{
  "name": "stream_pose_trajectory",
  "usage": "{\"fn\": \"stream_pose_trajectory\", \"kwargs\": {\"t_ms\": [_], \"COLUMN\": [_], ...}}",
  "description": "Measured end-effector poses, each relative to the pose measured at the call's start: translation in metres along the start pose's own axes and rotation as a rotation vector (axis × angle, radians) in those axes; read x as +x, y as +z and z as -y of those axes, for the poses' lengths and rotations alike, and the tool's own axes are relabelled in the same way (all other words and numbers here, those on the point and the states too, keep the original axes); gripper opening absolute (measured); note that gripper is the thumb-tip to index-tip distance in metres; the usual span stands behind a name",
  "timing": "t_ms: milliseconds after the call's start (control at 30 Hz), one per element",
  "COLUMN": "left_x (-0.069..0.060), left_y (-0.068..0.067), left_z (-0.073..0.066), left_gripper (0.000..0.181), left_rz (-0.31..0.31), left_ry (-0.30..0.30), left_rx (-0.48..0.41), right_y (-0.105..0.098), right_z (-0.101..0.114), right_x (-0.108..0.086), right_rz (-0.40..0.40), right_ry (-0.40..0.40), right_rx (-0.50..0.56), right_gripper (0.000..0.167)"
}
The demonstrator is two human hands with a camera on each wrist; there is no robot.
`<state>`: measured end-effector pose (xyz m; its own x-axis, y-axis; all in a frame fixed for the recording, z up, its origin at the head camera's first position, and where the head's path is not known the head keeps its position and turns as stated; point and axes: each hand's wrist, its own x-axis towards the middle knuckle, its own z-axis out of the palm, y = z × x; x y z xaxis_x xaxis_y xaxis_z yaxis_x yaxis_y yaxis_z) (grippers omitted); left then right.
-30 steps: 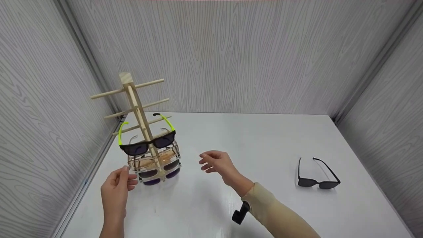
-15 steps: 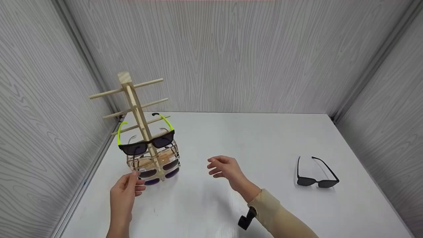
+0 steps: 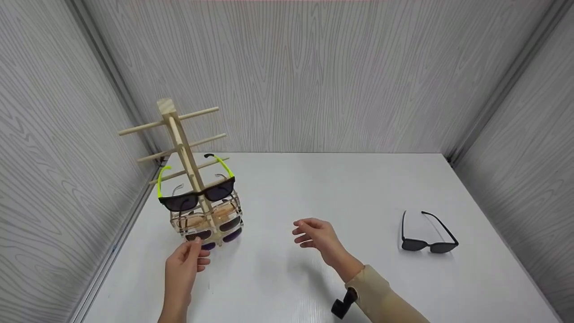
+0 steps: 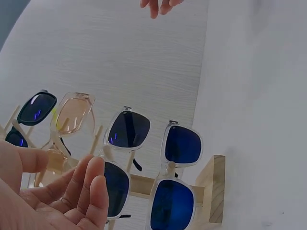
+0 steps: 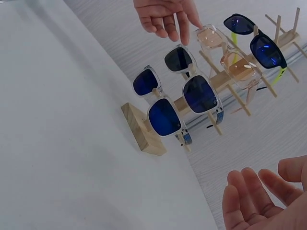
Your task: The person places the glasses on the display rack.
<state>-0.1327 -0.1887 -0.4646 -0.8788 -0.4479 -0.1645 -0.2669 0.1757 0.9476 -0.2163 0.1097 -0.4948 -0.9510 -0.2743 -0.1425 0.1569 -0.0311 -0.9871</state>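
A wooden glasses stand point(image 3: 167, 106) rises at the left of the white table. Black sunglasses with yellow-green temples point(image 3: 219, 190) hang on it, above glasses with orange-tinted lenses point(image 5: 238, 67). Below these are two clear-framed sunglasses, an upper pair point(image 4: 128, 129) and a lower pair with blue lenses point(image 4: 183, 144). My left hand point(image 3: 184, 264) hovers in front of the stand's lower part, fingers loosely bent, holding nothing. To the right of the stand, my right hand point(image 3: 320, 237) is held over the table with relaxed fingers and nothing in it.
Black sunglasses point(image 3: 415, 245) lie on the white table point(image 3: 358, 193) at the right, temples unfolded toward the back. Grey wood-patterned panels point(image 3: 287, 80) enclose the table at the back and both sides. The stand's upper pegs point(image 3: 199, 113) bear no glasses.
My left hand has moved right and slightly nearer to me, across the stand's lower front. My right hand has drifted right and toward me, away from the stand. The glasses keep their places.
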Motion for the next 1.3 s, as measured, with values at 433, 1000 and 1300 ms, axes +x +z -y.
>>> {"fn": "stream_pose_trajectory", "kwargs": {"t_ms": [433,1000,1300], "left_x": [-0.001,-0.003,-0.004], "left_y": [0.024,0.054,0.072], "left_z": [0.003,0.01,0.012], "left_gripper": [0.035,0.04,0.035], "left_rz": [0.093,0.158,0.196], "left_ry": [-0.065,-0.014,0.007], "left_rx": [-0.016,-0.048,-0.049], "right_y": [-0.027,-0.051,-0.07], "right_z": [-0.014,-0.029,-0.033], "right_x": [-0.01,-0.023,-0.029], "right_rz": [-0.041,-0.126,-0.241], "right_ry": [0.022,0.061,0.074], "right_rx": [-0.017,0.039,0.091], "right_gripper": [0.033,0.039,0.043]}}
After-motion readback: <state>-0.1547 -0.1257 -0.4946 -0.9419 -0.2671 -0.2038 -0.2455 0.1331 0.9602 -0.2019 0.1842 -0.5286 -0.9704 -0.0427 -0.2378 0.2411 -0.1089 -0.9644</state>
